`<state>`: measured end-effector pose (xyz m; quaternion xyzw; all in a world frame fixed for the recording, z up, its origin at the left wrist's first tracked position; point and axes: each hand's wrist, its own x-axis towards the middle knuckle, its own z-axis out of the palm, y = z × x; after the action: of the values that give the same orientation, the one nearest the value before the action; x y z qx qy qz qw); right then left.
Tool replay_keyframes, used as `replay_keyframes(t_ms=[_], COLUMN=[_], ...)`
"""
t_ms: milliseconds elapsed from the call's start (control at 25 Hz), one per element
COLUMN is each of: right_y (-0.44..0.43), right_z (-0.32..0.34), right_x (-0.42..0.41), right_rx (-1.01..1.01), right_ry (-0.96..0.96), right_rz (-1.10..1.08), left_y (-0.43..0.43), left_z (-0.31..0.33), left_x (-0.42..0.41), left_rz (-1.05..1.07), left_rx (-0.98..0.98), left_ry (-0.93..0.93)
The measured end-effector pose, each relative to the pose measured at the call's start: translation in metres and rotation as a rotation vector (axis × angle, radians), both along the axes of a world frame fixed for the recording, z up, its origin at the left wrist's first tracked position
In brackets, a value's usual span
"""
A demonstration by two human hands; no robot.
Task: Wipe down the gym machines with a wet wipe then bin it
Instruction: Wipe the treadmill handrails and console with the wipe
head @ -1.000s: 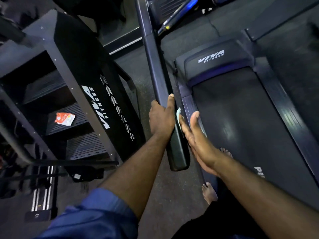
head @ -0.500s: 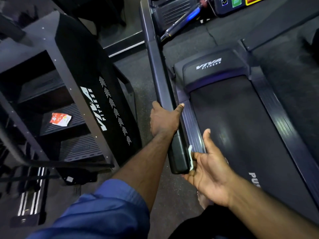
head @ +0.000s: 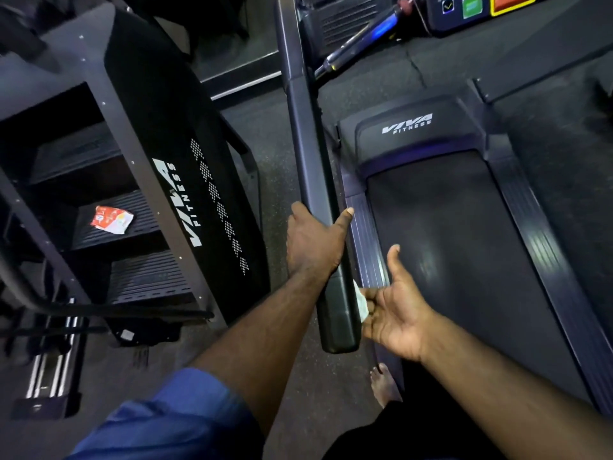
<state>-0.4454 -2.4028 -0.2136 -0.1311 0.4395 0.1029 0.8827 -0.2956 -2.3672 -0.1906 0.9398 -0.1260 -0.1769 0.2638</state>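
Observation:
A dark treadmill handrail (head: pixel 308 151) runs from the top centre down to its blunt end near the middle. My left hand (head: pixel 315 244) grips the rail from the left, thumb over its right side. My right hand (head: pixel 394 307), palm turned up, presses a small white wet wipe (head: pixel 361 302) against the rail's right side close to its end; its fingertips are partly hidden behind the rail. The treadmill belt (head: pixel 464 234) lies to the right, with a "VIVA FITNESS" motor cover (head: pixel 411 127) at its head.
A black stair-climber machine (head: pixel 172 154) stands at the left, with a red and white wrapper (head: pixel 112 219) on one step. The treadmill console (head: pixel 474 8) shows at the top right. My bare foot (head: pixel 384 383) stands beside the belt. Dark rubber floor lies between the machines.
My right hand has slid the wipe down the rail's right side, from beside my left hand to near the rail's end. My left hand has kept its grip.

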Motion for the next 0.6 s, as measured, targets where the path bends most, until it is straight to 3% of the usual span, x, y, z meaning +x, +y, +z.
replay_keyframes(t_ms=[240,600], right_y=[-0.05,-0.159], right_z=[-0.011,-0.019], right_x=[0.065,0.183], right_rx=[-0.285,-0.302], right_ry=[-0.074,-0.084], right_rz=[0.177,0.207], left_y=[0.0,-0.109], left_z=[0.002,0.01], left_x=[0.005,0.128], left_rz=[-0.004,0.016], left_rx=[-0.075,-0.03], left_ry=[0.024,0.053])
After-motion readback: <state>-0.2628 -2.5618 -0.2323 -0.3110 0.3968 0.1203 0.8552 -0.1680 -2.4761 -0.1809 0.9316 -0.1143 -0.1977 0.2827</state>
